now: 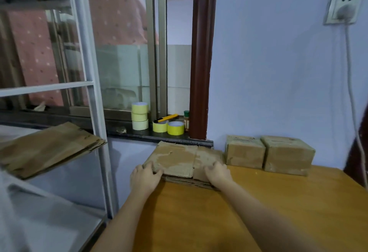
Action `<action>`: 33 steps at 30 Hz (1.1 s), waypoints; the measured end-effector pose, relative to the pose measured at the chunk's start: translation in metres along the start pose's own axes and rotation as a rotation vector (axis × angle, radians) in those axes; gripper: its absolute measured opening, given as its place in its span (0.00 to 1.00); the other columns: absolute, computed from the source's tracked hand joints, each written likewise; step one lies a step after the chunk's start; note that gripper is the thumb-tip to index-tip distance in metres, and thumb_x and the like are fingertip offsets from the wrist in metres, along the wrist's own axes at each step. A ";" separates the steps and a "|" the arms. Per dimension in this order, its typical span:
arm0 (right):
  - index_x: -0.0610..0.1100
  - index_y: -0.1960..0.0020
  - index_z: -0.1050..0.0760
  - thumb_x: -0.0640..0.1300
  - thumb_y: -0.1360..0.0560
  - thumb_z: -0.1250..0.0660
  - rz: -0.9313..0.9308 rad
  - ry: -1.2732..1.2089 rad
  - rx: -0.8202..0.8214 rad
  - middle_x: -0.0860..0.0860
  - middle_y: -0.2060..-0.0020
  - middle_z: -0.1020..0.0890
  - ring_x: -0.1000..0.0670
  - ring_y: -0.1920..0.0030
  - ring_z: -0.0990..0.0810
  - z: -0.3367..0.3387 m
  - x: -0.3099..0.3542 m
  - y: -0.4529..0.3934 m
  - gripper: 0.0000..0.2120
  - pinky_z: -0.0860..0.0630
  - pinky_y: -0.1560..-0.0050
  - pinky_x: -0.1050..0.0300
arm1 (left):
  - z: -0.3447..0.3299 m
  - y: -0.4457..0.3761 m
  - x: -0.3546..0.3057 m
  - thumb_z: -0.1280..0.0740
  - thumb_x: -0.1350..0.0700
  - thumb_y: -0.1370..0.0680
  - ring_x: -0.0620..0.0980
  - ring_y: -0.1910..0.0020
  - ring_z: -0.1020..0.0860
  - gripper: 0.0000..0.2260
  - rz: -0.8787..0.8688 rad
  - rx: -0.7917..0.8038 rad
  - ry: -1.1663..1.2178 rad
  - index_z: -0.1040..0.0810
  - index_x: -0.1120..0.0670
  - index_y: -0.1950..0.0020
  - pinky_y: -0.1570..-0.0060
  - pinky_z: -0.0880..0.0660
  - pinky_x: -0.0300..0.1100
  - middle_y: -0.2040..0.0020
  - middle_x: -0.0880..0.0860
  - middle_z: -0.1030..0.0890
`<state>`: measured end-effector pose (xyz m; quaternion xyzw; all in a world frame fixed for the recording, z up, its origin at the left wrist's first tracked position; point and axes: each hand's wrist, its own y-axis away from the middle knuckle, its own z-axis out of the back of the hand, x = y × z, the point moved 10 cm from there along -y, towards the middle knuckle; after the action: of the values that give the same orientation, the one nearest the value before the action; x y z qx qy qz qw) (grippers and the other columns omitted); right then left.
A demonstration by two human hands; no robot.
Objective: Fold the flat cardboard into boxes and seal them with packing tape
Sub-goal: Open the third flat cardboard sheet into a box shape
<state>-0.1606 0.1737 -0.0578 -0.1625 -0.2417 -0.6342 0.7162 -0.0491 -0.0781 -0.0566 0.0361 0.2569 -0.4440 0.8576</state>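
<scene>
- Your left hand (pixel 143 176) grips the near left corner of the flat cardboard stack (pixel 179 160), thumb curled onto the top sheet and the fingers reaching over the edge.
- Your right hand (pixel 218 172) lies on the near right part of the same stack, fingers bent down over the top sheet; whether they pinch the sheet or only press on it cannot be told from this view.
- The stack rests at the far left corner of the wooden table (pixel 258 202), its far edge just below the dark window sill (pixel 127 132). The top sheet is worn, with pale torn patches and a crease running front to back.
- Two folded boxes (pixel 268 154) stand side by side, touching, against the wall just right of the stack.
- On the sill, three rolls of pale yellow tape (pixel 140 116) are piled in a column. Just to their right sit two brighter yellow tape rolls (pixel 168 127), side by side.
- A yellow utility knife (pixel 166 118) lies behind those two rolls, and a small bottle with a green cap (pixel 186 120) stands at the right end of the sill by the brown window frame (pixel 201 56).
- More flat cardboard sheets (pixel 47 148) lie on a white metal shelf (pixel 89 84) to your left, well apart from the table stack.
- A wall socket (pixel 342 7) with a plug and a white cord (pixel 353 96) sits high on the right wall.
</scene>
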 end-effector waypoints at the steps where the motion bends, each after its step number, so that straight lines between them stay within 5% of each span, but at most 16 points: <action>1: 0.40 0.27 0.38 0.59 0.21 0.45 -0.011 -0.035 -0.001 0.43 0.31 0.32 0.41 0.33 0.33 0.001 0.001 0.001 0.30 0.32 0.34 0.48 | 0.005 0.001 -0.003 0.42 0.41 0.21 0.57 0.37 0.31 0.25 -0.010 -0.029 0.013 0.34 0.50 0.28 0.38 0.33 0.47 0.38 0.57 0.28; 9: 0.39 0.29 0.36 0.64 0.25 0.39 -0.072 -0.446 -0.017 0.42 0.34 0.28 0.40 0.36 0.29 0.027 -0.001 0.025 0.35 0.30 0.36 0.47 | 0.053 0.018 -0.020 0.34 0.52 0.22 0.49 0.54 0.24 0.08 -0.021 -0.183 0.523 0.27 0.54 0.47 0.54 0.24 0.46 0.44 0.55 0.25; 11: 0.36 0.27 0.40 0.63 0.24 0.39 -0.063 -0.555 0.002 0.41 0.31 0.32 0.40 0.32 0.32 0.038 0.000 0.039 0.38 0.33 0.34 0.47 | 0.060 0.026 -0.021 0.32 0.54 0.23 0.50 0.53 0.24 0.13 0.021 -0.164 0.636 0.29 0.56 0.43 0.58 0.26 0.42 0.44 0.57 0.24; 15: 0.35 0.25 0.46 0.63 0.24 0.39 -0.039 -0.587 0.038 0.40 0.27 0.36 0.39 0.29 0.36 0.061 -0.003 0.075 0.41 0.37 0.32 0.46 | 0.061 0.049 -0.025 0.29 0.53 0.25 0.59 0.39 0.26 0.29 0.114 -0.025 0.741 0.36 0.63 0.28 0.41 0.28 0.49 0.36 0.61 0.27; 27: 0.42 0.23 0.46 0.66 0.25 0.40 -0.144 -0.639 0.067 0.41 0.27 0.36 0.38 0.31 0.34 0.105 -0.085 0.219 0.41 0.33 0.34 0.44 | 0.084 0.193 -0.063 0.25 0.56 0.28 0.54 0.40 0.27 0.24 0.066 0.114 0.923 0.26 0.60 0.35 0.39 0.30 0.46 0.37 0.57 0.25; 33: 0.49 0.32 0.32 0.57 0.19 0.51 -0.154 -0.786 0.133 0.45 0.44 0.25 0.44 0.44 0.26 0.109 -0.139 0.284 0.21 0.26 0.51 0.51 | 0.070 0.274 -0.083 0.26 0.56 0.27 0.49 0.46 0.26 0.18 0.024 0.222 0.980 0.24 0.55 0.39 0.46 0.30 0.42 0.43 0.52 0.23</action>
<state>0.0936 0.3882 -0.0233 -0.3273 -0.5491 -0.5585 0.5286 0.1541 0.1284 -0.0019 0.3342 0.5804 -0.3895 0.6323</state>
